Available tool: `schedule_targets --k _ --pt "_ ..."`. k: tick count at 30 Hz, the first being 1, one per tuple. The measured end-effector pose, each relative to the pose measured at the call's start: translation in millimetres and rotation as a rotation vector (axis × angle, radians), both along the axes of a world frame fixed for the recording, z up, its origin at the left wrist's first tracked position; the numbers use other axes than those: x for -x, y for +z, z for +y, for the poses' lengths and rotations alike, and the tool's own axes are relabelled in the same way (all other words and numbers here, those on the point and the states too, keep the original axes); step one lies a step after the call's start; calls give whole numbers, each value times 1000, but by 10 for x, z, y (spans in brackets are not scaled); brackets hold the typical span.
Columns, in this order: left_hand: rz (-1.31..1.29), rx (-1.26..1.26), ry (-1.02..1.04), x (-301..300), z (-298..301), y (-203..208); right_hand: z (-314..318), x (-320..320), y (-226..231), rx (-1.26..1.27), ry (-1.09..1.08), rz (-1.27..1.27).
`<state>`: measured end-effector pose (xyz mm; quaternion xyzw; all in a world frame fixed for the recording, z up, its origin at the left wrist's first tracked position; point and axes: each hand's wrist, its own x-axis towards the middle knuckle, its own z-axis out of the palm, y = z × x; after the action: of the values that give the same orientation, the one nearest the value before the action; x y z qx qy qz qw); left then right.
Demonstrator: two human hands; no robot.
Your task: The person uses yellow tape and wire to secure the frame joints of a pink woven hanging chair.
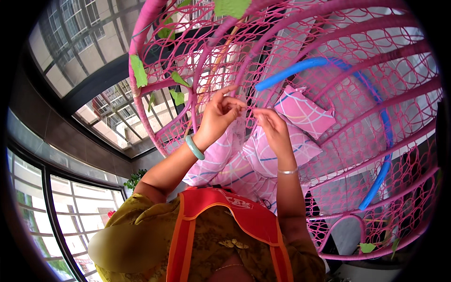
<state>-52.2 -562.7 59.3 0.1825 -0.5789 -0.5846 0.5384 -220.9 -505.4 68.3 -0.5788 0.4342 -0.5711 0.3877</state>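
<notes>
My left hand [220, 116], with a pale green bangle [194, 147] on its wrist, is raised in front of a pink woven hanging chair [263, 40]. Its thumb and fingertips come together in a pinch. Close by on the right, my right hand [273, 126] has its thumb and fingers pressed together, pointing toward the left hand. Whatever lies between the fingertips is too small to make out. Behind and below both hands are pink cushions [270, 155] with white and blue lines. A smaller pink cushion [305, 112] leans just beyond my right hand.
A blue tube [384, 127] curves along the chair's right side. Green artificial leaves [138, 70] hang on the chair's rim and netting. Barred windows [77, 202] stand at the left, near a leafy plant [135, 179].
</notes>
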Motion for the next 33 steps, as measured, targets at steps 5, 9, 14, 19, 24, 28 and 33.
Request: schedule_targets --k 5,9,14,19,24,28,33 --pt "-110 23 -104 24 36 26 -314 71 33 -207 216 -73" --pt "-174 5 -132 53 21 72 -439 128 -43 -277 288 -183" --pt "-205 -88 -107 55 -17 -18 -536 143 -95 -272 281 -288" --pt "-206 -73 -43 24 -9 -139 -605 107 -160 -252 260 -500" --pt "-140 -298 -66 109 -130 -94 -670 74 -203 -169 277 -403" --pt "-179 -280 -92 178 -267 -102 -757 97 -270 -174 301 -315" --pt "-273 -255 -46 178 -477 -117 -927 489 -171 -356 506 -358"
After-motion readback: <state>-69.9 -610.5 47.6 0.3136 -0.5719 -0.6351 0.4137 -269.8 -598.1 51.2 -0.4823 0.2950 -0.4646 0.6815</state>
